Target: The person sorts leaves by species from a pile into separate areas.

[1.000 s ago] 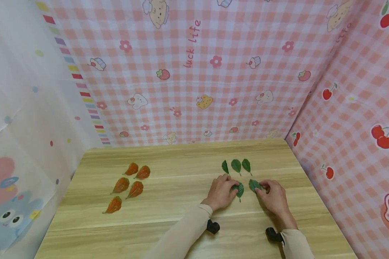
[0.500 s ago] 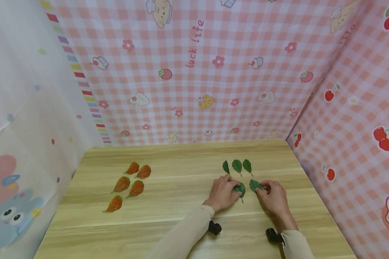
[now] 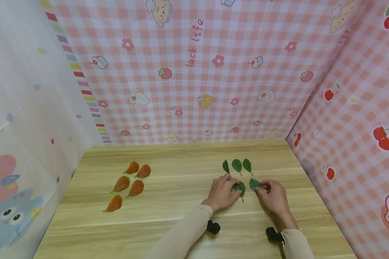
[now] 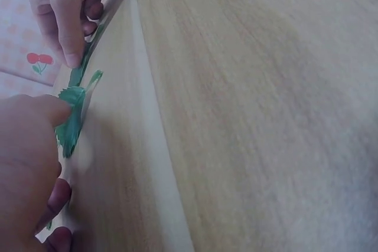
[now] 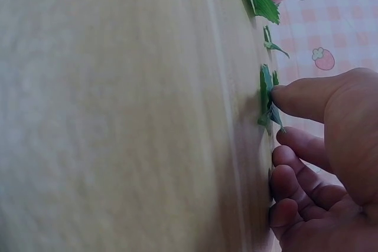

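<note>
On the right side of the table, my left hand (image 3: 221,192) pinches a green leaf (image 3: 240,187) at its left edge, between thumb and forefinger. That leaf's stem points toward me. Just to the right, my right hand (image 3: 273,196) pinches another green leaf (image 3: 254,184), its thumb on the leaf's face in the right wrist view. Behind both hands lie three more green leaves in a row: a narrow leaf (image 3: 225,166), a rounder leaf (image 3: 236,165) and a leaf at the right (image 3: 247,165). The left wrist view shows my left thumb (image 4: 53,109) over its leaf.
Several orange-red leaves lie grouped on the left, among them a front leaf (image 3: 113,203) and a back leaf (image 3: 132,167). The wooden table (image 3: 168,172) meets a pink checked cloth (image 3: 194,86) behind and another cloth (image 3: 353,118) at the right.
The leaf under my left hand has turned slightly, its stem tip shifting right. More of its face shows than half a second ago. My right hand stays in place on its leaf.
</note>
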Demonstrator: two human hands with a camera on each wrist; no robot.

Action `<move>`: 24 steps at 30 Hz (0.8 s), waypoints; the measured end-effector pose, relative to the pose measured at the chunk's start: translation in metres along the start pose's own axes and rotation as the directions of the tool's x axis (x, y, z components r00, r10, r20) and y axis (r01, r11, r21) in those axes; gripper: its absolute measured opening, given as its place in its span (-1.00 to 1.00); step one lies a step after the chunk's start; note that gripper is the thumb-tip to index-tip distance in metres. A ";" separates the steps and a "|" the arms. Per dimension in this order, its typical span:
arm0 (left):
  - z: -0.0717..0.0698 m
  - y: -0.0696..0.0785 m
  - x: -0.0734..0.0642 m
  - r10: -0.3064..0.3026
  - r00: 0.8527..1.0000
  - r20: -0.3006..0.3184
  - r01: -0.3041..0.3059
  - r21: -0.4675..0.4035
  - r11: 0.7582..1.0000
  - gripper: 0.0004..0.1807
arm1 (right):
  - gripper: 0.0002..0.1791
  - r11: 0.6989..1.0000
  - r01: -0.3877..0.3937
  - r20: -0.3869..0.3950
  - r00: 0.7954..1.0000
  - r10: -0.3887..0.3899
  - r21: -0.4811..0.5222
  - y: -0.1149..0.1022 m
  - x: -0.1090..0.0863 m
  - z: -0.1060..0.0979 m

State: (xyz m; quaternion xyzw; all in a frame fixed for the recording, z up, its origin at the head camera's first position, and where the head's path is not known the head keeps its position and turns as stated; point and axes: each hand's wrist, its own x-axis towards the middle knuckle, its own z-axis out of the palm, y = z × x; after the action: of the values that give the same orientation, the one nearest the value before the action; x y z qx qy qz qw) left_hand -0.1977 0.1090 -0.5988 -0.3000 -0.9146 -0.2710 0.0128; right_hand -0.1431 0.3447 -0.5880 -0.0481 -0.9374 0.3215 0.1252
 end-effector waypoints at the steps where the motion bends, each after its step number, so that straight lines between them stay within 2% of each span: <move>1: 0.000 -0.001 0.000 0.003 1.000 -0.003 -0.003 -0.008 1.000 -0.66 | -0.71 1.000 0.000 0.001 1.000 0.000 0.000 0.000 0.000 0.000; 6: -0.007 -0.003 -0.002 0.022 1.000 -0.007 -0.022 -0.053 0.998 -0.66 | -0.71 1.000 -0.006 0.002 1.000 0.006 0.009 -0.002 -0.001 -0.002; 15: -0.028 -0.006 -0.009 0.028 0.999 0.028 -0.023 -0.158 0.987 -0.63 | -0.70 0.998 -0.049 0.030 0.998 0.048 0.030 -0.003 0.001 -0.003; 24: -0.055 -0.021 -0.031 0.039 0.999 0.028 -0.032 -0.217 0.976 -0.55 | -0.66 0.993 -0.107 0.079 0.992 0.103 0.050 -0.007 0.000 -0.010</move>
State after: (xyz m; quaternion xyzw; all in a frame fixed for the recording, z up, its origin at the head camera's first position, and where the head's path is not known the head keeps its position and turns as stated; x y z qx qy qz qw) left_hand -0.1920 0.0502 -0.5678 -0.3203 -0.8742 -0.3638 -0.0297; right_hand -0.1407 0.3450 -0.5760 -0.0816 -0.9286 0.3543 0.0735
